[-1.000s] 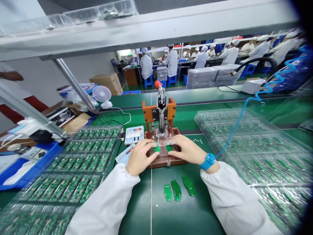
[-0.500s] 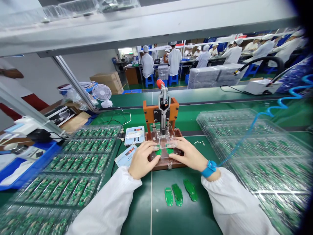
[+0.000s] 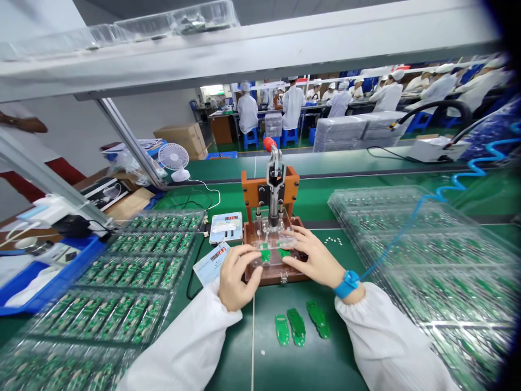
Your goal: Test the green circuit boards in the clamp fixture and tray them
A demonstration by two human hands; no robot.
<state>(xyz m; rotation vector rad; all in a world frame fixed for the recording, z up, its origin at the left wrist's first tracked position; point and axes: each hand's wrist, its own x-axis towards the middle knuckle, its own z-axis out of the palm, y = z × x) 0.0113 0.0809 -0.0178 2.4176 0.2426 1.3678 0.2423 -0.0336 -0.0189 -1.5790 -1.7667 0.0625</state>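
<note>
A toggle-clamp test fixture [image 3: 271, 190] with an orange frame and red-tipped lever stands in front of me. On its base, beneath the clear plate, lie a left green circuit board [image 3: 265, 254] and a right green circuit board [image 3: 284, 253]. My left hand [image 3: 239, 276] is at the fixture's front left corner, fingers apart, with fingertips near the left board. At the right board, my right hand [image 3: 312, 255] has thumb and fingers spread; a blue wrist strap [image 3: 347, 284] circles that wrist. Several loose green boards [image 3: 296, 327] lie on the mat nearer me.
Trays of circuit boards [image 3: 134, 271] cover the left side, and stacked clear trays [image 3: 427, 255] the right. Two small digital meters [image 3: 226, 227] sit left of the fixture. A blue coiled cord [image 3: 415, 217] crosses the right trays. Behind are a white fan [image 3: 173, 157] and people in white.
My left hand has drawn back slightly from the left board, its thumb lower and farther away. The right hand stays by the right board. The whole view has shifted slightly.
</note>
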